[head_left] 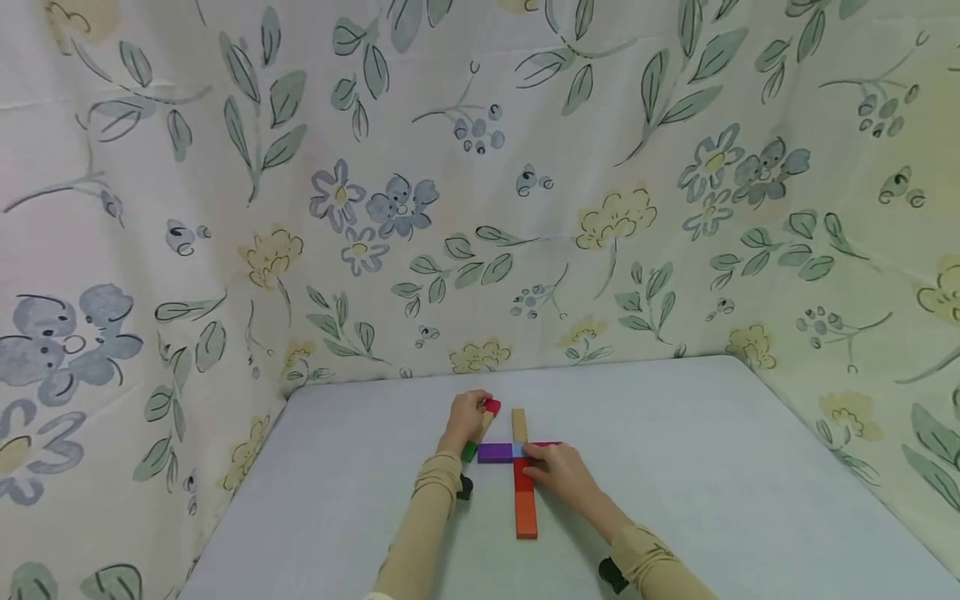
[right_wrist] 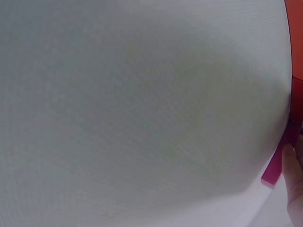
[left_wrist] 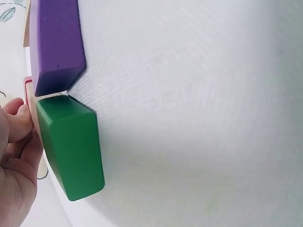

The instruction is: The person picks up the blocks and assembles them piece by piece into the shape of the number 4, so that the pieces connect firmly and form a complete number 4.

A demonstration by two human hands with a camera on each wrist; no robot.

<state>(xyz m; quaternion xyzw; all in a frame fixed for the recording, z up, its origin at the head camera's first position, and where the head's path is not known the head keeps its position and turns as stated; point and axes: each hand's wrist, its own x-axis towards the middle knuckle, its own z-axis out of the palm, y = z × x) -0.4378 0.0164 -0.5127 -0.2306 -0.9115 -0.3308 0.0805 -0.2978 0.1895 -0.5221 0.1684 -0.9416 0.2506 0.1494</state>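
In the head view my left hand (head_left: 467,412) pinches a pinkish-red block (head_left: 492,406) with its fingertips. That block sits at the far end of a slanted pale wooden block (head_left: 487,425), and a green block (head_left: 469,452) forms the near end. A purple block (head_left: 495,453) lies next to the green one. My right hand (head_left: 562,472) rests its fingertips on a light blue block (head_left: 517,450) and a dark red block (head_left: 523,477). In the right wrist view, one finger lies along a magenta block (right_wrist: 279,158); its far side is hidden.
An orange block (head_left: 527,515) extends the row toward me, and an upright-pointing wooden block (head_left: 519,425) lies beyond the light blue one. The pale table (head_left: 675,467) ends at a floral cloth (head_left: 480,250) at the back and sides.
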